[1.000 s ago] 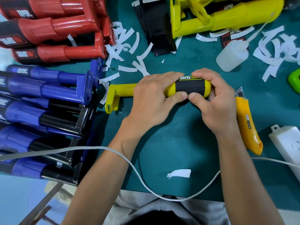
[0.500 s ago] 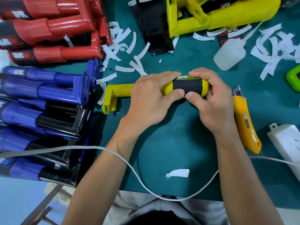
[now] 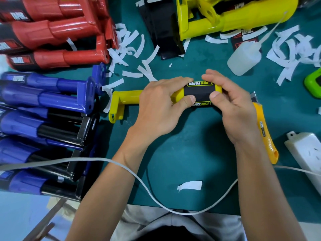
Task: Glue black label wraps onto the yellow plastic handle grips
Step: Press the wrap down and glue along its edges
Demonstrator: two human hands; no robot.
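Observation:
A yellow plastic handle grip (image 3: 127, 98) lies crosswise on the green mat, its bracket end at the left. A black label wrap (image 3: 198, 92) with yellow lettering goes round its right end. My left hand (image 3: 161, 108) grips the handle's middle, thumb on the wrap's left edge. My right hand (image 3: 231, 105) holds the right end, thumb pressed on the wrap and fingers curled over the top. Loose black label wraps (image 3: 161, 23) lie at the back, beside more yellow handles (image 3: 243, 16).
Red handles (image 3: 52, 37) and blue handles (image 3: 43, 101) are stacked at the left. A glue bottle (image 3: 245, 58) lies at the back right among white paper strips (image 3: 295, 51). A yellow utility knife (image 3: 265, 134), a white power strip (image 3: 305, 152) and a white cable (image 3: 139, 180) are near.
The handle has been rolled so that a second printed logo shows at the near side. Both thumbs have shifted along the wrap's near face.

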